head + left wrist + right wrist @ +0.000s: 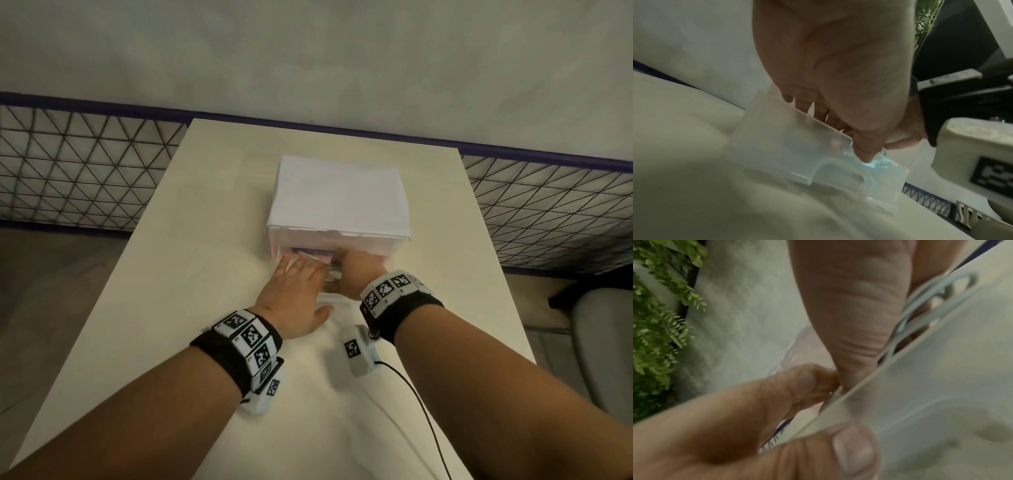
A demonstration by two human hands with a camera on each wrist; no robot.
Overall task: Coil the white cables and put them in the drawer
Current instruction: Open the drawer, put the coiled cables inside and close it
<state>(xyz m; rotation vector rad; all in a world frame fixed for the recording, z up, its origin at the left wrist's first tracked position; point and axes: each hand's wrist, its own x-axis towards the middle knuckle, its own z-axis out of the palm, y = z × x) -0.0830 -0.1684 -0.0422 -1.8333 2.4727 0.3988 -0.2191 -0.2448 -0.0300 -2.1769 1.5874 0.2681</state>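
Note:
A white translucent drawer box [339, 195] stands on the table, its bottom drawer [329, 297] pulled out toward me. My left hand [294, 287] holds the drawer's front wall [787, 146], thumb on the outer face and fingers over the rim. My right hand [352, 270] reaches down into the drawer. In the right wrist view it [849, 321] holds loops of white cable [920, 305] just behind the frosted drawer front [941, 369]. The left hand's thumb [853, 451] presses on that front. The drawer's inside is mostly hidden by both hands.
The cream table [205, 240] runs back to a wall, with wire mesh fencing [85, 164] on both sides. A thin black wire [421, 411] trails from my right wrist camera across the table. A grey seat [603, 342] sits at the right. Green foliage [657, 321] shows in the right wrist view.

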